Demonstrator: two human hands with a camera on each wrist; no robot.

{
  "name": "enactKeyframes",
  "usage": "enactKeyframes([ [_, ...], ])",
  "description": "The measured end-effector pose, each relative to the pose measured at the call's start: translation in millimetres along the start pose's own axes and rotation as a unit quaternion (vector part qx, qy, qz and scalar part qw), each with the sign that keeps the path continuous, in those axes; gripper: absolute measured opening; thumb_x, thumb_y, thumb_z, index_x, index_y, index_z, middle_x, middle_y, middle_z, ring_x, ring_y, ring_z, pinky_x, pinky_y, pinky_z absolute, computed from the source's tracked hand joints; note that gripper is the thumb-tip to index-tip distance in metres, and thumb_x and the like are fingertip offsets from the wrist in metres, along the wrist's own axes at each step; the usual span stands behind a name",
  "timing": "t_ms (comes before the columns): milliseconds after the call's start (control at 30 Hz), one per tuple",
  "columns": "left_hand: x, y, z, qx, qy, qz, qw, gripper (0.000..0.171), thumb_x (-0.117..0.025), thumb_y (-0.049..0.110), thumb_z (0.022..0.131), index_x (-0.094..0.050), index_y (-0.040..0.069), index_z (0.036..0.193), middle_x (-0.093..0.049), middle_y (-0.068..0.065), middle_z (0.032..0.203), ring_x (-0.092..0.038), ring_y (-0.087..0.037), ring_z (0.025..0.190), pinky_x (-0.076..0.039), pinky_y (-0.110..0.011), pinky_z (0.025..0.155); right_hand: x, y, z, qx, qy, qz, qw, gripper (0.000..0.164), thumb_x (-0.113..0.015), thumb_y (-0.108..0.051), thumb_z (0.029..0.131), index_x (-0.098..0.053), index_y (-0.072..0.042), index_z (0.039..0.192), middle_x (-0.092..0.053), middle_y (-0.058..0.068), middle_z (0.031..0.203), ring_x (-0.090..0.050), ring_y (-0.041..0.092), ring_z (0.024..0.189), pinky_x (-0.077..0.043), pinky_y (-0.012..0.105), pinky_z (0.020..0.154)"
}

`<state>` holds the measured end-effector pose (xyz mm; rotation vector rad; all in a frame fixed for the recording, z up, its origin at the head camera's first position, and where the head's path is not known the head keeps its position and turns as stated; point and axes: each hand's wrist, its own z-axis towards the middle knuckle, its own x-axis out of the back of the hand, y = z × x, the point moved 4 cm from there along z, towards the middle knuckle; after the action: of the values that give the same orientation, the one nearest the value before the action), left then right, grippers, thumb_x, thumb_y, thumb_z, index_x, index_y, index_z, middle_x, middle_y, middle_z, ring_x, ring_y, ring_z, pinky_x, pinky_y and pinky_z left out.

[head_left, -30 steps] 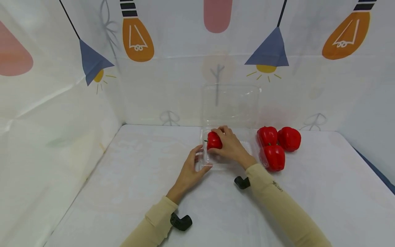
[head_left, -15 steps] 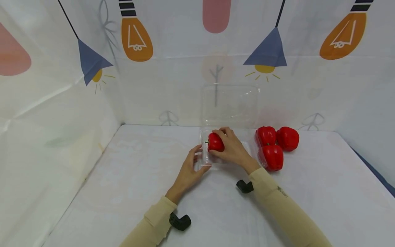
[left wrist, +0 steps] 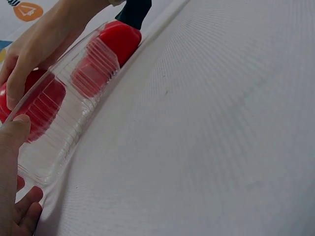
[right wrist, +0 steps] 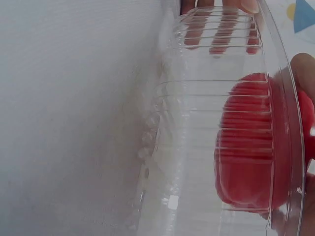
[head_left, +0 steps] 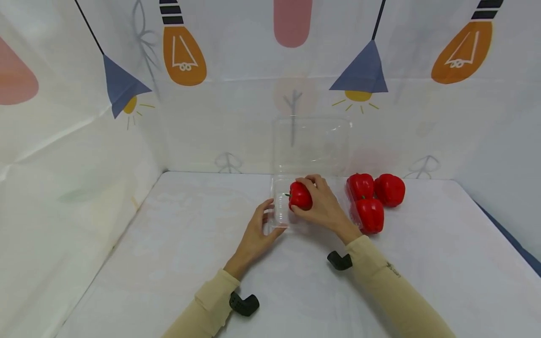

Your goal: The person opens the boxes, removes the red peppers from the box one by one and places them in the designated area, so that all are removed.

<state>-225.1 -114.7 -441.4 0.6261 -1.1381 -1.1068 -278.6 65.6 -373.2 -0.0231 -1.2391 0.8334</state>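
Observation:
A clear plastic clamshell box lies at the back of the table, its lid standing up behind it. My right hand grips a red bell pepper from its right side, fingers behind and thumb in front. The pepper's stem points left. Through the box's front wall, the pepper shows in the right wrist view, within the box and above its bottom. My left hand holds the box's left end, thumb at the front rim in the left wrist view and fingers along the end wall.
Several red bell peppers cluster at the box's right end, partly seen through its plastic. A white cloth covers the table. Behind stands a printed curtain. Both wrists carry small black devices.
My right hand has moved the pepper a little to the right inside the box. My left hand keeps its place at the box's left end. The whole view has shifted slightly.

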Motion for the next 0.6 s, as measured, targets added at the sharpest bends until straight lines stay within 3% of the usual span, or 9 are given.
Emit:
enactKeyframes([
  [167, -0.2, -3.4, -0.7, -0.001, 0.0, 0.012, 0.9999, 0.078, -0.075, 0.031, 0.08, -0.032, 0.018, 0.144, -0.048, -0.012, 0.137, -0.057, -0.028, 0.117, -0.047, -0.044, 0.1, 3.4, 3.9, -4.4, -0.005, 0.007, 0.002, 1.0, 0.072, -0.079, -0.03, 0.07, -0.046, -0.015, 0.132, -0.044, 0.012, 0.131, -0.046, 0.03, 0.119, -0.055, 0.048, 0.086],
  [600, -1.0, -2.8, -0.8, 0.0, 0.0, 0.022, 0.9998, 0.078, -0.074, 0.034, 0.081, -0.031, 0.015, 0.144, -0.048, -0.011, 0.137, -0.057, -0.026, 0.117, -0.047, -0.042, 0.099, 17.8, 7.6, -15.3, -0.009, 0.013, -0.007, 1.0, 0.075, -0.08, -0.029, 0.069, -0.045, -0.016, 0.134, -0.044, 0.012, 0.132, -0.044, 0.03, 0.121, -0.055, 0.05, 0.085],
])
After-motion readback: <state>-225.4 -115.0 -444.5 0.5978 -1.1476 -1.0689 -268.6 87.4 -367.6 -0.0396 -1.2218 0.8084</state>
